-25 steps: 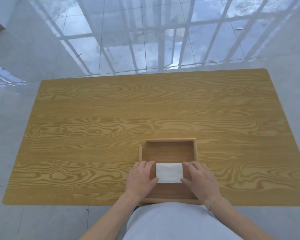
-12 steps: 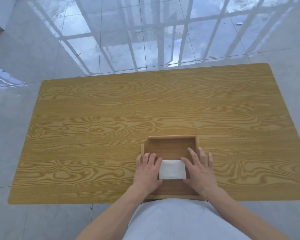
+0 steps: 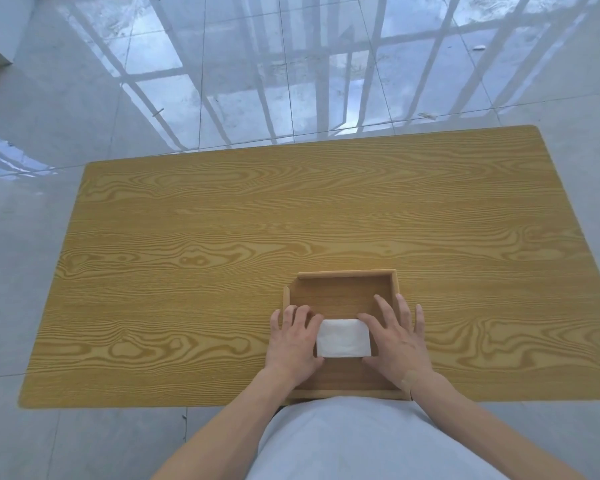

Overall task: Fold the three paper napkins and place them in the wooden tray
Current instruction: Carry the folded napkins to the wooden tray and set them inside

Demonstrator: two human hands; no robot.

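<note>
Hands flank a folded white napkin [image 3: 343, 337] in the wooden tray [image 3: 347, 275]: left hand [image 3: 293, 341] and right hand [image 3: 395, 336], fingers straight, each grip open, touching it.

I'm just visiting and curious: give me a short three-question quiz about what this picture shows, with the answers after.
1. True or false: the folded white napkin lies inside the wooden tray.
2. Which hand has its fingers spread wider: A) left hand, B) right hand?
3. Fill in: the tray sits at the ____ edge of the table, close to the person.

Key
1. True; it lies flat on the tray floor, between the two hands.
2. B; the right fingers fan out across the tray's right wall.
3. near
</note>
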